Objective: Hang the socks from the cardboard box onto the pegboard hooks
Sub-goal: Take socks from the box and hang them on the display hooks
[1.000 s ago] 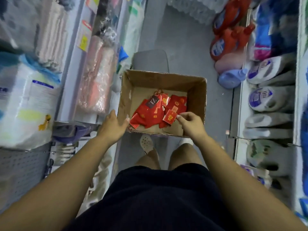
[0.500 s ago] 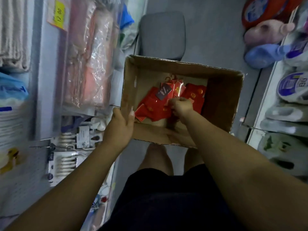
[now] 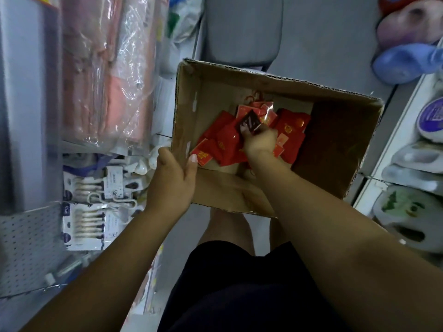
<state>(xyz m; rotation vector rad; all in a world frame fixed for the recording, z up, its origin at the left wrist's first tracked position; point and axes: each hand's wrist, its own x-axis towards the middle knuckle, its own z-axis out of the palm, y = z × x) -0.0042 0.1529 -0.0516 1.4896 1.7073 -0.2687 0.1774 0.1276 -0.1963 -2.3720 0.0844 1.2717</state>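
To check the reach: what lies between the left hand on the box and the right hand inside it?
In the head view, red sock packs lie between the left hand, gripping the box corner, and the right hand.

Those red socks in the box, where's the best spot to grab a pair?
By the dark tag, pinched from above: it seems to stand up over the flat red socks, and the cardboard box walls block any sideways reach.

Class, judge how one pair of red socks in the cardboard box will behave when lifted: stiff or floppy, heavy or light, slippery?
Probably floppy: the red socks lie crumpled and overlapping in the cardboard box. Likely light: the right hand seems to pinch one by its dark tag alone. Glossy card labels may slide apart.
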